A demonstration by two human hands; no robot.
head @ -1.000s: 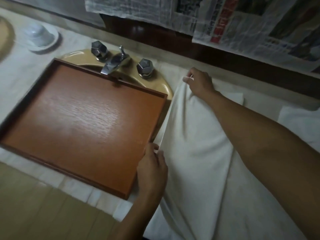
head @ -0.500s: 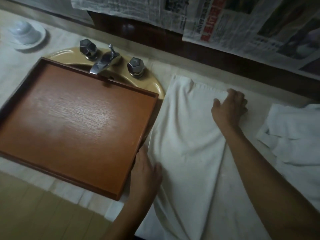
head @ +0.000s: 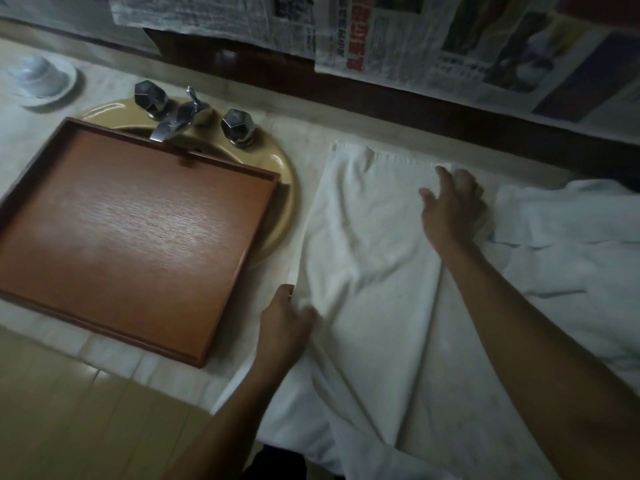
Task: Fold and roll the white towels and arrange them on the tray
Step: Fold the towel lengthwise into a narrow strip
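**Towel on bench, both grips applied**

The towel [head: 363,254] lies lengthwise on the bench [head: 304,143], just right of the tray [head: 138,237]. Left grip [head: 284,327] pinches its near left edge, fingers curled. Right grip [head: 453,206], fingers spread, rests on its far right part.

From above, the tray [head: 121,220] lies wide open, its low rim the only thing to clear. Along its far edge the faucet [head: 173,123] and two faceted knobs [head: 238,126] stand up, the spout reaching to the rim, so that side is tight. Between the tray and the spread towel [head: 363,244] runs a narrow strip of counter [head: 270,278], closed at the near end by the left hand [head: 284,327]. A heap of towels [head: 571,237] crowds the right, just beside the right hand [head: 453,206]
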